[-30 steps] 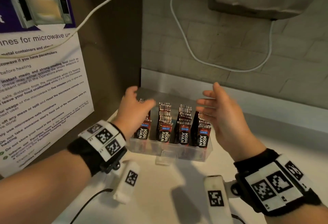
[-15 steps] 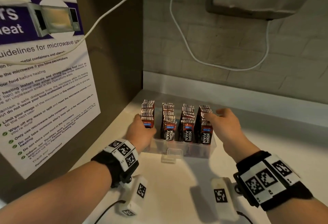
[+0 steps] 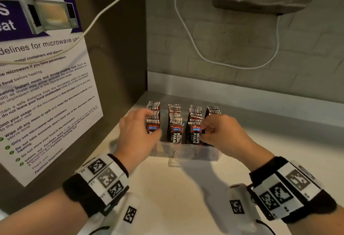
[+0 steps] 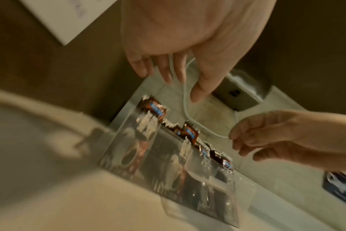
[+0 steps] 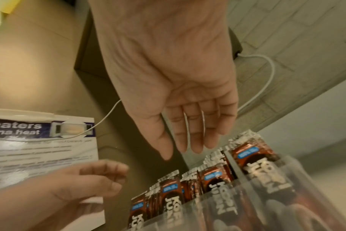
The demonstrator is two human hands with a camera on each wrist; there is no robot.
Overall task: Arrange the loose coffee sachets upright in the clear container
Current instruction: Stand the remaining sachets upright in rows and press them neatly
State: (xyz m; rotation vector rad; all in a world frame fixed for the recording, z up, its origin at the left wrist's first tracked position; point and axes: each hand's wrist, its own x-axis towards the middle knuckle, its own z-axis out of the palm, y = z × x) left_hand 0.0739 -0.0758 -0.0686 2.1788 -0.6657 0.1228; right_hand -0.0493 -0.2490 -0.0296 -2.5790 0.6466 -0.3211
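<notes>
The left hand (image 3: 138,134) and right hand (image 3: 222,134) hovered with loose, empty fingers at either end of the clear container (image 3: 186,153), which sat on the white counter (image 3: 186,197) in the corner, holding four upright rows of coffee sachets (image 3: 176,123).

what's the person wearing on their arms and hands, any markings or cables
Both forearms are bare, no sleeves. Each wrist carries a black band with white panels printed with black square markers. A white marked camera block hangs under each wrist, with a thin black cable. The right hand wears a ring.
</notes>
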